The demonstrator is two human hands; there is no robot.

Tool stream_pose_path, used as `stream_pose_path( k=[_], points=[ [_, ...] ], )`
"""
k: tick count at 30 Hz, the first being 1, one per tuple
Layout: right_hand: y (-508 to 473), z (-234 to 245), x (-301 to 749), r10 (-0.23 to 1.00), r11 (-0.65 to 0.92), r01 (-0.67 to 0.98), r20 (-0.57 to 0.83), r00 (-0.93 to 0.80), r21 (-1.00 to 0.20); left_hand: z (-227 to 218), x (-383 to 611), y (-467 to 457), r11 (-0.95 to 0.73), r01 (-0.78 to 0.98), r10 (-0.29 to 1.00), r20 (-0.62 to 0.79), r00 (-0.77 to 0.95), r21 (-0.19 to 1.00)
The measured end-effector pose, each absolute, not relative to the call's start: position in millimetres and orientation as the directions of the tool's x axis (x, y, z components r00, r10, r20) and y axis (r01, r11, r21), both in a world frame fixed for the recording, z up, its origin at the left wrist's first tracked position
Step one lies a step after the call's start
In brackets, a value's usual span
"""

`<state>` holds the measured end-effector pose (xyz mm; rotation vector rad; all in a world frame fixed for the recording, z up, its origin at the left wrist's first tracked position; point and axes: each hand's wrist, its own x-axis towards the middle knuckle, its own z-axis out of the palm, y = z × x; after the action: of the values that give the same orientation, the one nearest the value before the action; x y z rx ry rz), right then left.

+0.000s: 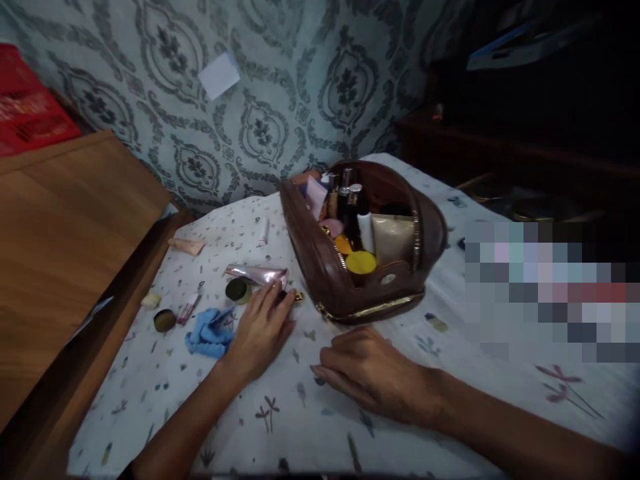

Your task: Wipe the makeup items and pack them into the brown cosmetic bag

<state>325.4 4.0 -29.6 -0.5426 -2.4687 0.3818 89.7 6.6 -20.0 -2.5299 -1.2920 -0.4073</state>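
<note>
My left hand point(261, 327) rests palm down on the patterned sheet, fingers stretched forward. Its fingertips lie by a shiny pink tube point(257, 274) and over a small black-and-gold item point(299, 297), partly hidden by them. A dark green round jar point(238, 290) stands just left of those fingers, and a crumpled blue cloth point(209, 333) lies beside the wrist. Loosely curled, my right hand point(373, 373) sits on the sheet in front of a brown bag point(320, 267); nothing shows in its fingers. The bag is unzipped, with bottles, tubes and a yellow round lid point(361, 263) inside.
Left on the sheet point(350, 427) are a dark round lid point(165, 321), a lip-gloss-like tube point(190, 308), a peach tube point(187, 247) and a white stick point(263, 231). A wooden panel point(75, 220) borders the left. Patterned wallpaper point(260, 133) stands behind; a blurred patch covers the right.
</note>
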Motion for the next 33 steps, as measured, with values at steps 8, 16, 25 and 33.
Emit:
stream_pose_path(
  k=[8,16,25,33],
  points=[
    [6,-36,317,0.472,0.87,0.278,0.529,-0.705,-0.406,-22,83,8,-0.516,0.856,0.792,0.365,0.49,-0.03],
    [13,-16,283,0.505,0.844,0.342,0.394,-0.768,-0.413,-13,64,20,-0.343,0.939,0.815,0.507,0.279,0.035],
    [32,-27,223,0.497,0.859,0.296,0.537,-0.681,-0.419,-25,38,28,-0.035,0.986,0.923,0.383,-0.03,0.161],
    [29,-32,227,0.559,0.8,0.307,0.454,-0.694,-0.516,-8,38,18,0.02,0.972,0.944,0.315,-0.095,0.235]
  ],
)
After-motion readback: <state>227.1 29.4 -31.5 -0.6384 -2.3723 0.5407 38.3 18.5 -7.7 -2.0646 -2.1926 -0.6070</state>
